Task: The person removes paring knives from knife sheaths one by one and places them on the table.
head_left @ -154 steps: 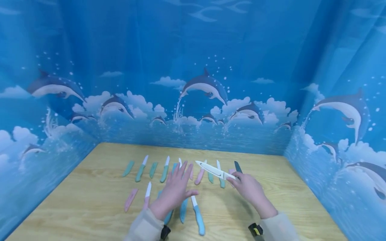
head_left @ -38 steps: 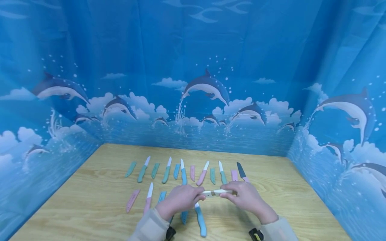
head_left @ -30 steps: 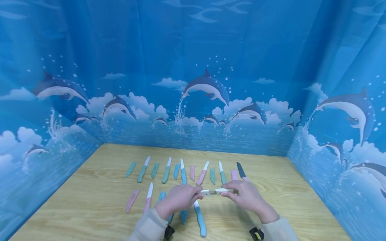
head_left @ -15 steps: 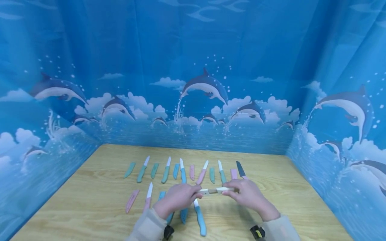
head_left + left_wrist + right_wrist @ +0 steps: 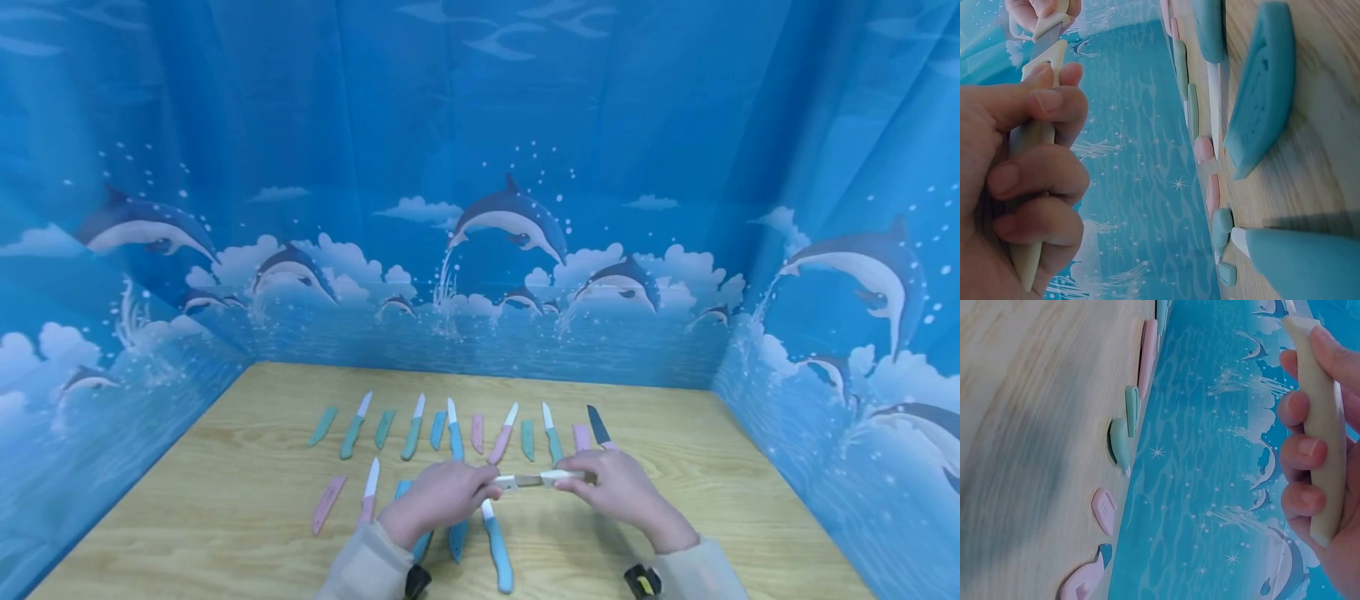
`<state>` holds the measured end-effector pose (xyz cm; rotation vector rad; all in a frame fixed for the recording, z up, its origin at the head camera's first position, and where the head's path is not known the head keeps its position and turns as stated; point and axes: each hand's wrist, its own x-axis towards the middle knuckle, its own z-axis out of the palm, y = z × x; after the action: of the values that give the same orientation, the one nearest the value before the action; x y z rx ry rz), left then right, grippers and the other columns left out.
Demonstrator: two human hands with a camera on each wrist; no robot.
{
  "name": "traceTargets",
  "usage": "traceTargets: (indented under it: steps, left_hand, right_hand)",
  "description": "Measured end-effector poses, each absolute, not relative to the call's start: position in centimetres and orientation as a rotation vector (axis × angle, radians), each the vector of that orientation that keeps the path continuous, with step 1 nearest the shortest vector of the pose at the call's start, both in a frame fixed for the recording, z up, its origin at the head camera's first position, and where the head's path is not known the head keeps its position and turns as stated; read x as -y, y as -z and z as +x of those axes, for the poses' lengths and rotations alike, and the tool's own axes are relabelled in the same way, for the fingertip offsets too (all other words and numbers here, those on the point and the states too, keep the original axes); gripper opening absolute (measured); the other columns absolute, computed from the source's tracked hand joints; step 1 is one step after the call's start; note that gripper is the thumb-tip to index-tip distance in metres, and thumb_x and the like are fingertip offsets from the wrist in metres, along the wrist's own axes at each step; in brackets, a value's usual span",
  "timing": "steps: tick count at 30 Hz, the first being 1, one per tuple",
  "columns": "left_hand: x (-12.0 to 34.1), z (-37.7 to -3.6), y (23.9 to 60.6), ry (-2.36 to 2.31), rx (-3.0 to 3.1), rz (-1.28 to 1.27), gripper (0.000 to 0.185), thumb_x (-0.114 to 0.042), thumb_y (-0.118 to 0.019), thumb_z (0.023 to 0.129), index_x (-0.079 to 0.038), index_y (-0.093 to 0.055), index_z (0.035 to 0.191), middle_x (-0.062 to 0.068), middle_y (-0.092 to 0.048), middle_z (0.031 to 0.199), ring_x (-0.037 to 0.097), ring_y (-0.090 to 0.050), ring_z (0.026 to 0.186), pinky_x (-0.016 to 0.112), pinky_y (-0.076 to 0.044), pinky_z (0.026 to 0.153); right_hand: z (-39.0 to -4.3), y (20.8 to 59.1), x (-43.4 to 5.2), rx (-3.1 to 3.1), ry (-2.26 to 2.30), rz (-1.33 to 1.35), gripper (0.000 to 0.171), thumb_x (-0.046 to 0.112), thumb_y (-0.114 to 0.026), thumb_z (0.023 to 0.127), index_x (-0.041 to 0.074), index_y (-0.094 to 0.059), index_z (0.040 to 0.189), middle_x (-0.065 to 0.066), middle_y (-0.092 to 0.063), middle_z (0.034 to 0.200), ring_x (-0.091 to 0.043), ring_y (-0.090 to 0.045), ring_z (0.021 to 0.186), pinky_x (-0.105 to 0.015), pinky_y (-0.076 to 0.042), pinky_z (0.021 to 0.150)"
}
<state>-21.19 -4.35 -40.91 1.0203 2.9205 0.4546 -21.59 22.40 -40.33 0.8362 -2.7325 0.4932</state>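
Over the table, my left hand [image 5: 442, 500] grips a cream knife sheath [image 5: 1030, 259], fingers curled round it in the left wrist view. My right hand [image 5: 618, 492] holds the cream handle [image 5: 1324, 425] of a paring knife. A short stretch of its grey blade [image 5: 1046, 40] shows between sheath and handle; the rest is hidden in the sheath. Below my left hand lie a blue knife [image 5: 498, 554] and blue sheaths, one blue sheath [image 5: 1263, 87] large in the left wrist view. Just beyond my right hand are a pink sheath [image 5: 582, 437] and a dark-bladed knife [image 5: 597, 423].
A back row of green, blue and pink knives and sheaths crosses the wooden table [image 5: 217, 500], including a green knife [image 5: 351, 433] and a pink knife [image 5: 504, 437]. Nearer left lie a pink sheath [image 5: 328, 505] and another pink knife [image 5: 370, 492]. Dolphin-print curtain [image 5: 465, 125] surrounds the table.
Five seconds ago my right hand alone held the sheathed knife and my left was spread. Now both hands grip it, and the gap between sheath and handle has widened, baring more blade.
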Motion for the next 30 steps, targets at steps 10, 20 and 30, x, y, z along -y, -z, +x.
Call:
traceTargets:
  steps: [10,20,30]
  left_hand:
    - [4.38,-21.14,40.81,-0.47,-2.909,1.003,0.025,-0.036,-0.051,0.099,-0.019,-0.054,0.081,-0.009,-0.034,0.055,0.005,-0.033,0.047,0.021,-0.03,0.046]
    - [4.47,-21.2,40.68,-0.459,-2.909,1.008,0.026,-0.037,-0.05,0.099,-0.021,-0.05,0.078,-0.009,-0.033,0.055,0.005,-0.032,0.047,0.021,-0.028,0.046]
    - [4.38,-21.13,40.66,-0.459,-2.907,1.011,0.025,-0.036,-0.051,0.099,-0.021,-0.051,0.079,-0.009,-0.034,0.055,0.005,-0.033,0.047,0.021,-0.029,0.045]
  right_hand:
    - [-21.58,40.18,-22.59,2.747,-0.481,0.822,0.027,0.043,-0.067,0.087,0.021,-0.075,0.1,0.007,-0.074,0.094,0.003,-0.056,0.071,-0.025,-0.046,0.069]
    - [-21.58,39.98,-22.68,2.756,-0.496,0.814,0.026,0.041,-0.068,0.087,0.02,-0.075,0.1,0.006,-0.074,0.094,0.003,-0.056,0.071,-0.023,-0.045,0.067]
    - [-21.57,39.85,-23.08,2.778,-0.509,0.811,0.031,0.046,-0.066,0.088,0.02,-0.075,0.102,0.006,-0.074,0.096,-0.001,-0.06,0.075,-0.025,-0.048,0.067]
